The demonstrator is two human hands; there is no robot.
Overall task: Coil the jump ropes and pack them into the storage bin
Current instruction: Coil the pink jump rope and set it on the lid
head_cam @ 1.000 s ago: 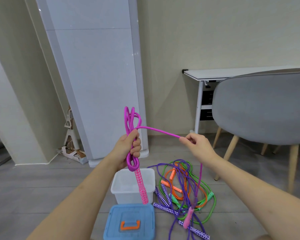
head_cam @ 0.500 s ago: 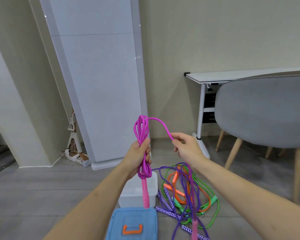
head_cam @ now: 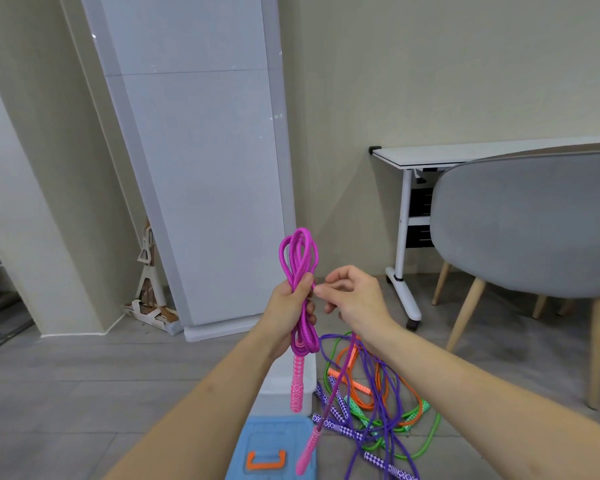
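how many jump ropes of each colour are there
Magenta woven jump rope, coiled in the left hand: 1
Purple jump rope on the floor: 1
Orange jump rope on the floor: 1
Green jump rope on the floor: 1
Total: 4 colours seen; the floor tangle could hide a second rope of a colour.

Grey chair (head_cam: 527, 223) beside white desk (head_cam: 465, 155)

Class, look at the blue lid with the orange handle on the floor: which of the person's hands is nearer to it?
Left, narrowly. The left hand is above the blue lid, gripping the pink rope; the right hand is farther right.
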